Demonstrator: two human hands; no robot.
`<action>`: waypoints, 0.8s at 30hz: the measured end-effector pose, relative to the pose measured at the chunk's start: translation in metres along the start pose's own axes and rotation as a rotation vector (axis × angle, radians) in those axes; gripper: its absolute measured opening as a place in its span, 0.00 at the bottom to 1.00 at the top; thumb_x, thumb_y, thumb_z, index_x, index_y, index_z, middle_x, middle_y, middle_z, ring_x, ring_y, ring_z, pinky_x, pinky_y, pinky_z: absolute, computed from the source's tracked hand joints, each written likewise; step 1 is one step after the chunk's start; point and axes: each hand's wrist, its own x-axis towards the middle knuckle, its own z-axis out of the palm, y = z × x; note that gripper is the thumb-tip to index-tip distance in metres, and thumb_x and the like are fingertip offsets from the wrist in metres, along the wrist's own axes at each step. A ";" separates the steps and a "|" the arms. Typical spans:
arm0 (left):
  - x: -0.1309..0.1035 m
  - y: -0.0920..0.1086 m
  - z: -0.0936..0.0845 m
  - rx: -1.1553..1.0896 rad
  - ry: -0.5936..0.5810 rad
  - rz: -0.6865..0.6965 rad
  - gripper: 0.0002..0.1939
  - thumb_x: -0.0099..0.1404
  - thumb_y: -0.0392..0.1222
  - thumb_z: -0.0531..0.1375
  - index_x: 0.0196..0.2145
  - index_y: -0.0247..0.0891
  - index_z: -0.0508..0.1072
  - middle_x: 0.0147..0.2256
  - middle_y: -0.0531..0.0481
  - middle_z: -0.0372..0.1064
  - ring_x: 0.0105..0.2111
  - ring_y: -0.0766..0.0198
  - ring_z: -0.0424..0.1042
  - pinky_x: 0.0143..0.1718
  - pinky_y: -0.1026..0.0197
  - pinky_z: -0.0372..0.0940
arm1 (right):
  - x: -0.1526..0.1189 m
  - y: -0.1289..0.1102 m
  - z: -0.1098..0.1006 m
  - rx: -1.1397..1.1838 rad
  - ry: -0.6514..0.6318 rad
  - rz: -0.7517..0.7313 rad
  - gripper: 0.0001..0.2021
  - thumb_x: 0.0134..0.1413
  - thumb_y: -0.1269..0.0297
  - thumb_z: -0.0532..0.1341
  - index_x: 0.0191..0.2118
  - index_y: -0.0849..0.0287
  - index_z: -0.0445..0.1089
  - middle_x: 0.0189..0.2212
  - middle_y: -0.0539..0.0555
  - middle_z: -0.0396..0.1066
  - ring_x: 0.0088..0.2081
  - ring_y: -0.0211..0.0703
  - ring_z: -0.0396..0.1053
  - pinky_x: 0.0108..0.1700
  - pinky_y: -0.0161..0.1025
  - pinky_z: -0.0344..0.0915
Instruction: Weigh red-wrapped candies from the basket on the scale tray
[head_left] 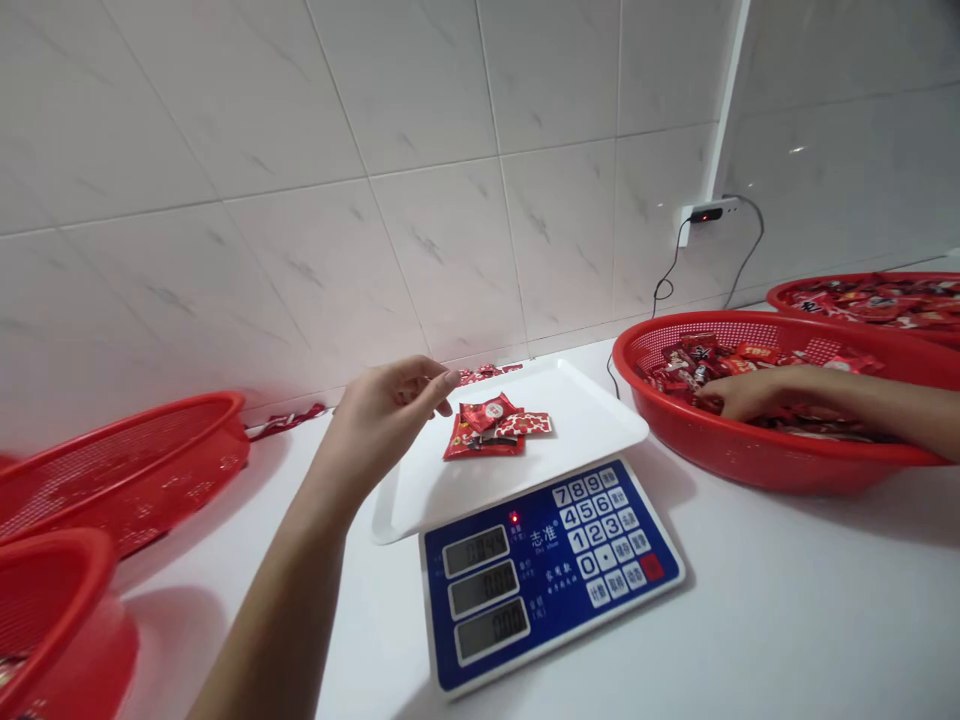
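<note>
My left hand hovers over the left side of the white weighing tray, its fingers loosely bent and the thumb a little apart, with nothing visible in it. Just right of its fingertips, a small pile of red wrapped snack packets lies on the tray. The tray sits on a blue digital scale with lit number displays. At the right, my right hand reaches into a red plastic basket of small red packets. Its fingers are bent down among them; the fingertips and anything between them are hidden.
Another red basket of packets stands behind at the far right. Two red baskets, one farther back and one nearer, stand at the left. Loose packets lie along the tiled wall. A cable hangs from a socket.
</note>
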 end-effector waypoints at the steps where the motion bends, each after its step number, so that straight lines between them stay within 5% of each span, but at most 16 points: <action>1: 0.000 -0.001 0.000 0.010 -0.014 -0.004 0.20 0.60 0.60 0.60 0.31 0.41 0.78 0.26 0.48 0.76 0.30 0.57 0.74 0.34 0.58 0.64 | -0.001 -0.003 -0.001 -0.048 -0.101 0.034 0.18 0.23 0.91 0.67 0.12 0.58 0.69 0.15 0.55 0.69 0.14 0.36 0.64 0.18 0.35 0.54; 3: 0.001 -0.002 0.000 0.024 -0.032 -0.003 0.20 0.60 0.61 0.60 0.31 0.41 0.78 0.26 0.47 0.76 0.30 0.57 0.74 0.33 0.58 0.64 | -0.001 -0.007 -0.004 -0.132 -0.235 0.080 0.18 0.29 0.90 0.65 0.11 0.57 0.66 0.14 0.53 0.67 0.13 0.32 0.62 0.18 0.34 0.53; 6: 0.000 -0.004 -0.001 0.025 -0.063 0.020 0.20 0.61 0.61 0.59 0.33 0.41 0.78 0.27 0.47 0.77 0.30 0.56 0.75 0.32 0.58 0.64 | 0.006 -0.017 -0.014 -0.207 -0.251 0.050 0.18 0.34 0.89 0.65 0.12 0.59 0.64 0.12 0.49 0.63 0.13 0.27 0.56 0.19 0.33 0.49; 10: -0.002 -0.001 0.000 0.026 -0.058 0.037 0.20 0.62 0.61 0.59 0.33 0.42 0.78 0.27 0.48 0.76 0.31 0.57 0.75 0.32 0.58 0.64 | 0.025 -0.049 -0.036 -0.217 -0.136 -0.023 0.18 0.48 0.80 0.64 0.13 0.62 0.63 0.09 0.46 0.57 0.14 0.25 0.52 0.22 0.34 0.49; 13: -0.004 0.004 0.004 -0.019 0.009 0.031 0.20 0.62 0.61 0.58 0.33 0.42 0.78 0.28 0.47 0.77 0.32 0.57 0.74 0.34 0.59 0.66 | 0.026 -0.081 -0.036 0.019 0.087 -0.126 0.13 0.53 0.76 0.63 0.20 0.61 0.67 0.12 0.47 0.60 0.15 0.29 0.55 0.22 0.34 0.51; 15: -0.004 0.008 0.007 -0.066 0.031 0.027 0.22 0.62 0.62 0.59 0.37 0.41 0.79 0.30 0.46 0.78 0.32 0.57 0.74 0.35 0.58 0.66 | 0.015 -0.103 -0.020 0.173 0.111 -0.191 0.12 0.53 0.75 0.65 0.22 0.60 0.66 0.15 0.47 0.63 0.18 0.31 0.59 0.23 0.33 0.58; 18: -0.005 0.012 0.013 -0.114 -0.053 0.048 0.26 0.62 0.65 0.58 0.41 0.41 0.80 0.33 0.45 0.79 0.32 0.57 0.74 0.34 0.59 0.67 | -0.011 -0.133 0.022 0.606 -0.120 -0.302 0.08 0.50 0.76 0.67 0.26 0.61 0.69 0.22 0.51 0.68 0.22 0.34 0.65 0.23 0.34 0.66; 24: -0.003 0.007 0.019 -0.218 -0.231 0.042 0.20 0.62 0.59 0.60 0.32 0.38 0.77 0.30 0.46 0.77 0.32 0.58 0.73 0.33 0.61 0.64 | -0.039 -0.163 0.082 0.974 -0.498 -0.269 0.03 0.51 0.77 0.66 0.31 0.64 0.74 0.24 0.51 0.73 0.23 0.33 0.71 0.24 0.30 0.70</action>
